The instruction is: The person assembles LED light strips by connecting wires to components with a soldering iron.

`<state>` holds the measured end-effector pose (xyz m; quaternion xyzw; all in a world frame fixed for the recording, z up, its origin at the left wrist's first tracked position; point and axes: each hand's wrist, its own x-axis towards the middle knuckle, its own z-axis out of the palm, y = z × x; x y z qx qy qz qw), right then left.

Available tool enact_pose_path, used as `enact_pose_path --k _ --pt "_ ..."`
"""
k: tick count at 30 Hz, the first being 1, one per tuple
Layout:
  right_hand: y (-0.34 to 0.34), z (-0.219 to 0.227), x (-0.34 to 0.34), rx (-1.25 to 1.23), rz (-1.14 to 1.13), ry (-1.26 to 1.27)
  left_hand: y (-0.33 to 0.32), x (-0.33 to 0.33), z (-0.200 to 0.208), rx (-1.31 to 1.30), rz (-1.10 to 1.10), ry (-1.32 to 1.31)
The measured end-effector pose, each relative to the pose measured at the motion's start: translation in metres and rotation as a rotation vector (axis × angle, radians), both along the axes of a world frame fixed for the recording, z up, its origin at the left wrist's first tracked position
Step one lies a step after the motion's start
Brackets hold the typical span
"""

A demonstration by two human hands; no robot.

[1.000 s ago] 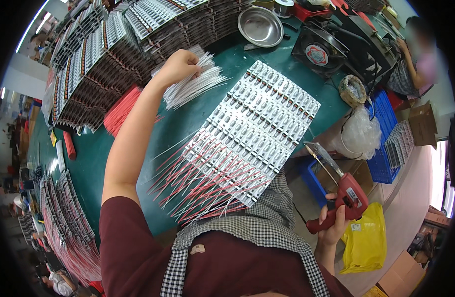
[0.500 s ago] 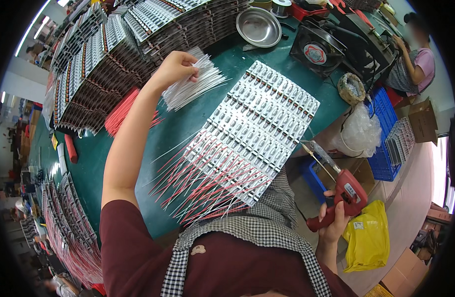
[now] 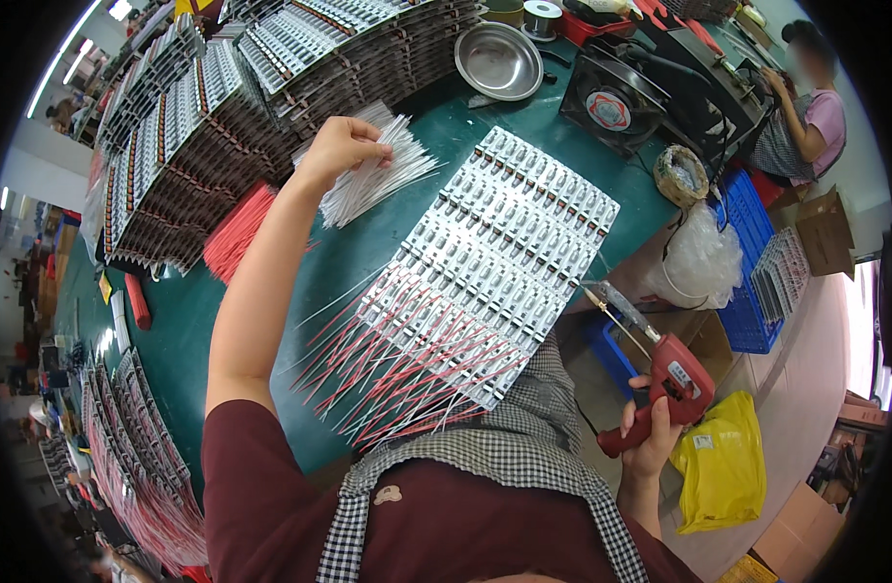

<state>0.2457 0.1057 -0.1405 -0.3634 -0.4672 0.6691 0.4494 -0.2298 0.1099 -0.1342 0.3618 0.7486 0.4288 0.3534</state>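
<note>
My left hand reaches over a loose pile of white wires, its thumb and fingers pinched at the top of the pile on a white wire. Below it, a panel of small metal-coloured circuit boards lies tilted on the green table, its near end above my lap. Red and white wires fan out from the panel's lower left part. On the right, my right hand grips a red soldering gun by its handle. The gun's metal tip points up and left, close to the panel's right edge.
Red wires lie left of the white pile. High stacks of panels fill the back left. A metal bowl, a black fan and a tape-like roll stand behind. A yellow bag is at right; a co-worker sits beyond.
My left hand has shifted slightly down over the white wires, and its fingers have drawn together. The right hand still holds the soldering gun in nearly the same place.
</note>
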Motion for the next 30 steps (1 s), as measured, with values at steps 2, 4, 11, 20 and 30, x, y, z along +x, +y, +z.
enact_pose_path --k 2,4,11,20,30 --pt "-0.001 0.0 0.0 0.002 -0.001 -0.002 0.001 -0.001 -0.001 -0.012 -0.032 0.02" --pt "-0.001 0.0 0.0 0.005 -0.003 -0.004 0.003 -0.001 -0.002 -0.023 -0.066 0.04" --pt "0.001 0.002 -0.002 0.017 -0.013 0.005 0.0 -0.006 -0.004 0.007 -0.021 -0.114" --pt "0.0 0.001 -0.002 0.005 -0.022 -0.003 -0.052 0.045 0.019 0.572 0.099 -0.075" --pt "0.015 0.015 -0.014 0.222 -0.06 -0.113 -0.066 0.092 0.036 0.41 -0.03 -0.2"
